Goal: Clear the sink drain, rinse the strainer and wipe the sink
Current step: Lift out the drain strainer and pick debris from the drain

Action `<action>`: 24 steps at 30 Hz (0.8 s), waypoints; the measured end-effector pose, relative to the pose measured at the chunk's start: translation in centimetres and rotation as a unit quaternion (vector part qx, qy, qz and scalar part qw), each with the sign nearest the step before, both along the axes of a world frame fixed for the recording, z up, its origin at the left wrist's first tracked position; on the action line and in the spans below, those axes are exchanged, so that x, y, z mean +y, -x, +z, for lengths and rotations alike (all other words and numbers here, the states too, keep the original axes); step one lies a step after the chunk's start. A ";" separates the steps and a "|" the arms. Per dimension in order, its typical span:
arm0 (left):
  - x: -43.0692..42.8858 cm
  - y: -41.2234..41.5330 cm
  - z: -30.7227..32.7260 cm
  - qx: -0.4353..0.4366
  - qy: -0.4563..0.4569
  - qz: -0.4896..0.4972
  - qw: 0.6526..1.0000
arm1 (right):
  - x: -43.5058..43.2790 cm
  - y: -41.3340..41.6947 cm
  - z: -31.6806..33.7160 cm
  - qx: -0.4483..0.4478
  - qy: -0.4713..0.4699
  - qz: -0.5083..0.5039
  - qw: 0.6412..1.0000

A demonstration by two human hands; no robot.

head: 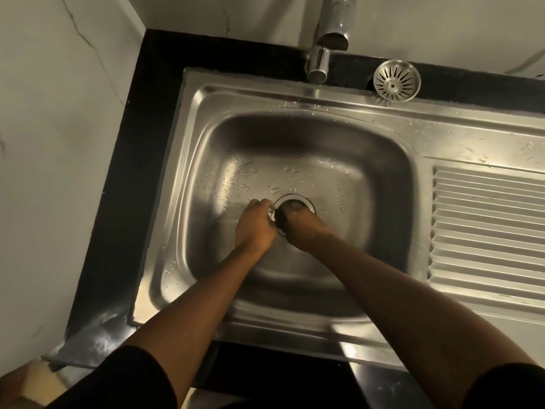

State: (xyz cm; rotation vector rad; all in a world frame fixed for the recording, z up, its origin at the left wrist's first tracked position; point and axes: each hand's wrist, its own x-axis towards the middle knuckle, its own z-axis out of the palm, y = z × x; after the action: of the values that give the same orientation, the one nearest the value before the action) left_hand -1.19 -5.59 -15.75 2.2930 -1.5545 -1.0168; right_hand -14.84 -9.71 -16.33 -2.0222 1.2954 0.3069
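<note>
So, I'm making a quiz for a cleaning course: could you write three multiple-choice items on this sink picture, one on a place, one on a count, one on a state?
1. Where is the strainer?
A. On the rear edge of the sink, right of the tap
B. Seated in the drain
C. On the ribbed drainboard

2. How many hands are at the drain?
A. None
B. One
C. Two

3. What is the state of the sink basin?
A. Filled with water
B. Wet with scattered drops
C. Covered with foam

Answers:
1 A: the round slotted strainer lies at the back ledge, beside the tap.
2 C: the left hand and the right hand both meet at the drain opening.
3 B: droplets dot the basin floor, with no standing water or foam.
</note>
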 end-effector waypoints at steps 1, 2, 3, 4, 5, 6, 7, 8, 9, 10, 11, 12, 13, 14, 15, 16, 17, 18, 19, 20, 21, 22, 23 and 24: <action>0.1 0.0 -0.1 -0.008 -0.001 -0.011 1.000 | 0.1 0.0 0.0 0.003 -0.004 0.001 1.000; 0.2 0.1 -0.1 -0.013 -0.004 -0.019 1.000 | 0.1 0.0 0.0 0.007 -0.009 0.003 1.000; 0.3 0.1 0.0 -0.015 -0.008 -0.023 1.000 | 0.1 0.1 0.1 0.009 -0.012 0.006 1.000; 0.4 0.1 0.0 -0.015 -0.013 -0.022 1.000 | 0.0 0.1 0.2 0.010 -0.016 0.007 1.000; 0.4 0.1 0.2 -0.015 -0.018 -0.018 1.000 | -0.1 0.2 0.3 0.009 -0.019 0.006 1.000; 0.5 0.1 0.4 -0.016 -0.024 -0.013 1.000 | -0.2 0.3 0.3 0.009 -0.024 0.002 1.000; 0.5 0.1 0.6 -0.019 -0.029 -0.010 0.999 | -0.2 0.4 0.2 0.009 -0.029 -0.004 1.000; 0.4 0.2 0.8 -0.021 -0.034 -0.009 0.999 | -0.2 0.4 0.2 0.008 -0.031 -0.010 0.999; 0.4 0.2 1.0 -0.020 -0.039 -0.008 0.999 | -0.1 0.4 0.1 0.006 -0.030 -0.015 0.999; 0.3 0.1 1.2 -0.019 -0.044 -0.008 0.999 | 0.0 0.4 0.1 0.005 -0.028 -0.022 0.999; 0.2 0.1 1.4 -0.016 -0.049 -0.008 0.999 | 0.1 0.3 0.0 0.003 -0.024 -0.032 0.999; 0.1 0.0 1.6 -0.011 -0.054 -0.008 0.998 | 0.1 0.2 0.0 0.000 -0.019 -0.050 0.999; 0.0 -0.2 1.9 -0.003 -0.058 -0.007 0.998 | 0.1 0.2 0.1 -0.004 -0.014 -0.077 0.997; -0.1 -0.4 2.1 0.006 -0.061 -0.005 0.998 | 0.1 0.3 0.2 -0.010 -0.010 -0.110 0.994; -0.2 -0.6 2.4 0.014 -0.060 0.001 0.998 | 0.0 0.5 0.3 -0.019 -0.009 -0.142 0.990; -0.3 -0.9 2.7 0.022 -0.055 0.009 0.998 | -0.1 0.9 0.5 -0.033 -0.011 -0.174 0.984; -0.3 -1.2 3.1 0.030 -0.047 0.018 0.998 | -0.2 1.2 0.7 -0.051 -0.015 -0.206 0.977; -0.3 -1.5 3.5 0.039 -0.039 0.026 0.998 | -0.2 1.6 1.0 -0.073 -0.022 -0.239 0.968; -0.2 -1.7 3.9 0.048 -0.033 0.034 0.998 | -0.2 2.0 1.4 -0.096 -0.028 -0.267 0.958; -0.1 -2.0 4.4 0.057 -0.027 0.039 0.997 | -0.1 2.3 1.8 -0.114 -0.032 -0.287 0.951; -0.1 -2.2 5.0 0.063 -0.020 0.043 0.997 | 0.1 2.5 2.3 -0.128 -0.033 -0.297 0.946; 0.0 -2.3 5.5 0.069 -0.011 0.046 0.997 | 0.3 2.8 2.7 -0.139 -0.033 -0.304 0.942; 0.1 -2.4 6.0 0.073 -0.004 0.052 0.996 | 0.5 3.0 3.1 -0.152 -0.034 -0.313 0.937; 0.2 -2.4 6.8 0.078 0.003 0.059 0.995 | 0.7 3.3 3.7 -0.169 -0.036 -0.324 0.930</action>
State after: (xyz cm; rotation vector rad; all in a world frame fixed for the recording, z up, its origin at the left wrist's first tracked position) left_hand 1.26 -5.35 -8.98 2.2121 -1.3436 -1.1281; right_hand -18.11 -8.96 -12.64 -1.3955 1.5984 -0.2884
